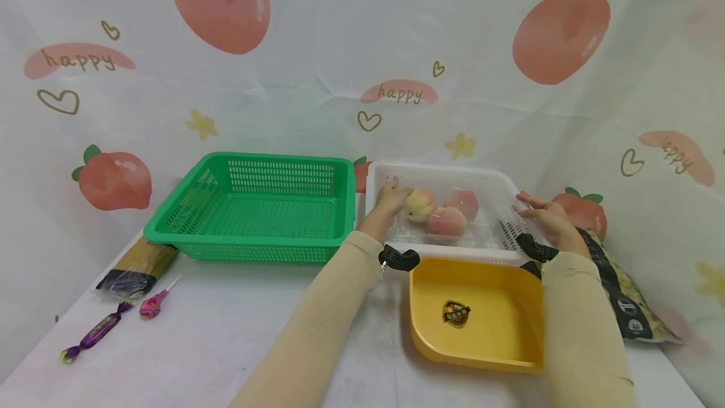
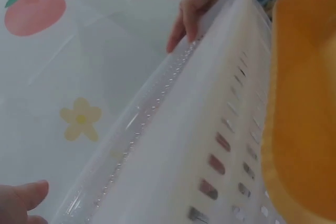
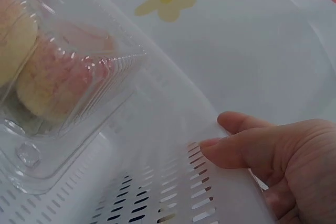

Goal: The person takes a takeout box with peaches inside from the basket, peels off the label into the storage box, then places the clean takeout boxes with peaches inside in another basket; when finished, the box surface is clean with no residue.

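Note:
A white plastic basket (image 1: 453, 250) holds a clear plastic box (image 3: 68, 177) with several peaches (image 1: 447, 222) in it. My left hand (image 1: 386, 206) is at the left end of the box, inside the basket's left side. Its thumb is stretched out and its fingers look fairly straight in the left wrist view; whether they touch the box, I cannot tell. At the basket's right wall, my right hand (image 3: 278, 156) pinches the rim, thumb on the inside and fingers outside.
A green basket (image 1: 249, 250) stands left of the white one. In front sits a yellow tub (image 1: 481, 326). A black-labelled bag (image 1: 629, 307) leans at the right. On the left lie a noodle-like bundle (image 1: 138, 266), a lollipop (image 1: 153, 304) and a purple-wrapped candy (image 1: 97, 331).

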### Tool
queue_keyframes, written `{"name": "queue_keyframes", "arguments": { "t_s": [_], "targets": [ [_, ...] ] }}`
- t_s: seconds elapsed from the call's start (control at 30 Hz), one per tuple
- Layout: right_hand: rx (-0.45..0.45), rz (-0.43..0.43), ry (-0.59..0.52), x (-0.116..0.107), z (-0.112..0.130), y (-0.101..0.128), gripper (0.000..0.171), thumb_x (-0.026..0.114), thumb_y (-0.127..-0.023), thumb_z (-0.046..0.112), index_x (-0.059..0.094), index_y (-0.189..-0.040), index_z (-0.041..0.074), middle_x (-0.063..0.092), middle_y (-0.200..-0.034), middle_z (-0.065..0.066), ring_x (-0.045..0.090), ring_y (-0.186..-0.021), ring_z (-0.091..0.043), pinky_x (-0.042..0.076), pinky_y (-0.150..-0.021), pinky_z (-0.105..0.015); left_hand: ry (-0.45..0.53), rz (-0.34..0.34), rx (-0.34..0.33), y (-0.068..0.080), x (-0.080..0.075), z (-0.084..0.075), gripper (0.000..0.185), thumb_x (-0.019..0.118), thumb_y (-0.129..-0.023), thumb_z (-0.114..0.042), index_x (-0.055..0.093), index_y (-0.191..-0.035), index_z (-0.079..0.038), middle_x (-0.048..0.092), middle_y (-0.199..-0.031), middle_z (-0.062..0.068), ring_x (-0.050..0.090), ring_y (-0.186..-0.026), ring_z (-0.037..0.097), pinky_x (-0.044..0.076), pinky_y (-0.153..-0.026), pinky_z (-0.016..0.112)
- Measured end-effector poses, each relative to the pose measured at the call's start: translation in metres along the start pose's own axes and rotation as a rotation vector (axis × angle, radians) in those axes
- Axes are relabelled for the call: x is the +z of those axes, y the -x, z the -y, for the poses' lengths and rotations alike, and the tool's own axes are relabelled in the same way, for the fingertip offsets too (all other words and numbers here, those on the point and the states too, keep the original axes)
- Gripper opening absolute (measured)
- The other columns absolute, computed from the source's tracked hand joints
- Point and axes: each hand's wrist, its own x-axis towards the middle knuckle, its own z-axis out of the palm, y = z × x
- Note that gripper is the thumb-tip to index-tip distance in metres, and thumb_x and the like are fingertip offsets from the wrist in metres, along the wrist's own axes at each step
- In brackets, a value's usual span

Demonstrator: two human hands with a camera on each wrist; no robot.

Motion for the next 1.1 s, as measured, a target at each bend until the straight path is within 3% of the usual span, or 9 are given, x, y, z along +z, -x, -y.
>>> {"name": "queue_keyframes", "arguments": {
  "t_s": [0.13,0.27,0.37,0.5,0.73,0.9,1.03,1.1],
  "targets": [
    [0.003,0.030,0.058,-0.002,0.002,-0.002,0.059,0.053,-0.095,0.017,0.025,-0.145,0.005,0.004,-0.154,-0.003,-0.002,-0.144,-0.033,0.007,-0.115,-0.052,0.016,0.003,0.040,0.006,0.001,-0.003,0.062,0.050,-0.096,-0.028,0.020,-0.150,-0.019,0.009,-0.158,0.007,0.007,-0.145,0.028,0.019,-0.115,0.047],
    [-0.012,0.057,0.236,-0.006,0.012,0.000,0.057,0.048,-0.094,0.012,0.026,-0.144,0.001,0.004,-0.154,-0.016,-0.003,-0.142,-0.043,0.004,-0.111,-0.062,0.016,0.054,0.082,0.014,-0.003,-0.011,0.059,0.049,-0.097,-0.030,0.023,-0.149,-0.020,0.012,-0.157,0.008,0.009,-0.145,0.028,0.020,-0.115,0.049],
    [-0.032,0.090,0.387,-0.007,0.025,0.005,0.057,0.046,-0.095,0.015,0.024,-0.144,-0.005,0.007,-0.151,-0.028,0.004,-0.138,-0.051,0.010,-0.108,-0.066,-0.005,0.082,0.106,0.022,-0.012,-0.018,0.056,0.050,-0.096,-0.032,0.028,-0.147,-0.023,0.018,-0.156,0.005,0.013,-0.144,0.027,0.020,-0.115,0.049],
    [-0.028,0.168,0.496,-0.005,0.044,0.012,0.063,0.042,-0.098,0.028,0.018,-0.144,-0.008,0.009,-0.147,-0.038,0.013,-0.133,-0.055,0.018,-0.105,-0.067,-0.030,0.103,0.152,0.035,-0.029,-0.026,0.053,0.050,-0.096,-0.033,0.032,-0.146,-0.026,0.021,-0.156,0.002,0.018,-0.143,0.026,0.019,-0.115,0.050],
    [-0.034,0.208,0.601,0.000,0.066,0.028,0.080,0.045,-0.095,0.047,0.012,-0.147,-0.004,0.007,-0.146,-0.039,0.012,-0.131,-0.058,0.020,-0.101,-0.071,-0.127,0.116,0.280,0.065,-0.075,-0.035,0.052,0.051,-0.096,-0.034,0.033,-0.144,-0.030,0.015,-0.157,-0.001,0.006,-0.146,0.022,0.014,-0.117,0.048],
    [-0.097,0.187,0.675,0.007,0.078,0.047,0.084,0.049,-0.093,0.048,0.013,-0.147,-0.005,0.008,-0.146,-0.039,0.013,-0.130,-0.059,0.021,-0.099,-0.072,-0.427,0.048,0.409,0.095,-0.107,-0.035,0.054,0.054,-0.094,-0.036,0.035,-0.144,-0.029,0.010,-0.157,0.009,0.005,-0.146,0.030,0.015,-0.113,0.057],
    [-0.192,0.176,0.723,0.019,0.084,0.068,0.085,0.050,-0.093,0.047,0.011,-0.146,-0.007,-0.001,-0.148,-0.037,0.008,-0.132,-0.058,0.017,-0.100,-0.072,-0.786,-0.022,0.589,0.120,-0.130,-0.027,0.059,0.059,-0.091,-0.035,0.037,-0.144,-0.020,0.010,-0.155,0.021,0.008,-0.143,0.040,0.013,-0.112,0.061],
    [-0.246,0.177,0.728,0.026,0.084,0.080,0.084,0.048,-0.094,0.045,0.009,-0.146,-0.008,-0.007,-0.148,-0.037,0.001,-0.133,-0.058,0.010,-0.100,-0.073,-0.983,-0.069,0.639,0.133,-0.141,-0.020,0.063,0.060,-0.089,-0.039,0.037,-0.144,-0.017,0.011,-0.154,0.024,0.008,-0.143,0.041,0.010,-0.112,0.061]
  ]
}}
